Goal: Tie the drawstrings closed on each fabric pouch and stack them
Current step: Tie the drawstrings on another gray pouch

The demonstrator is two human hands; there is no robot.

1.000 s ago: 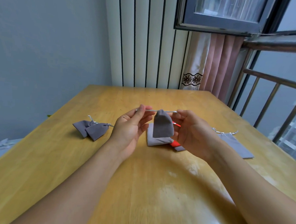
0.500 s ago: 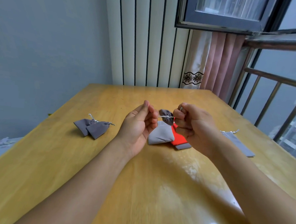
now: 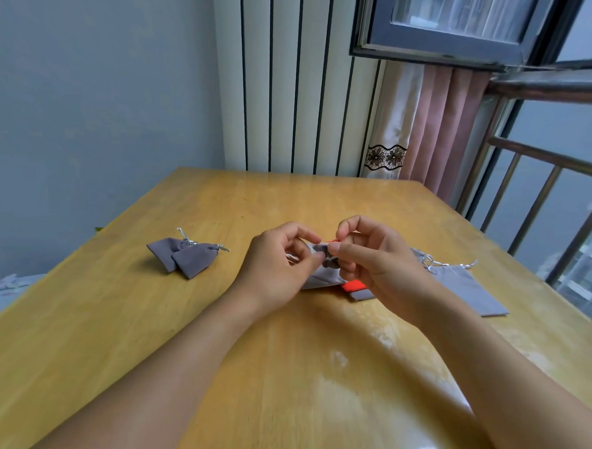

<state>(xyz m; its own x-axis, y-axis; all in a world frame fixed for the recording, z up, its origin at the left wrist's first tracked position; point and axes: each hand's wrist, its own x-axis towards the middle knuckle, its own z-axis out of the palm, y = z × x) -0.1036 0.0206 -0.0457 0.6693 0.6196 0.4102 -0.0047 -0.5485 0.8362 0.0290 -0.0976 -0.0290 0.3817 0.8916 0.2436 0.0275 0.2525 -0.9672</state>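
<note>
Your hands came together since a moment ago. Left hand [image 3: 279, 261] and right hand [image 3: 371, 259] both pinch the gray pouch [image 3: 323, 272] neck between them, fingers curled, low over the table [image 3: 214, 323].

Your hands [image 3: 320, 256] cover the grey pouch's [image 3: 322, 277] neck and knot; the orange pouch [image 3: 353, 286] shows only a sliver; the counter's [image 3: 279, 378] near edge is cropped.
</note>
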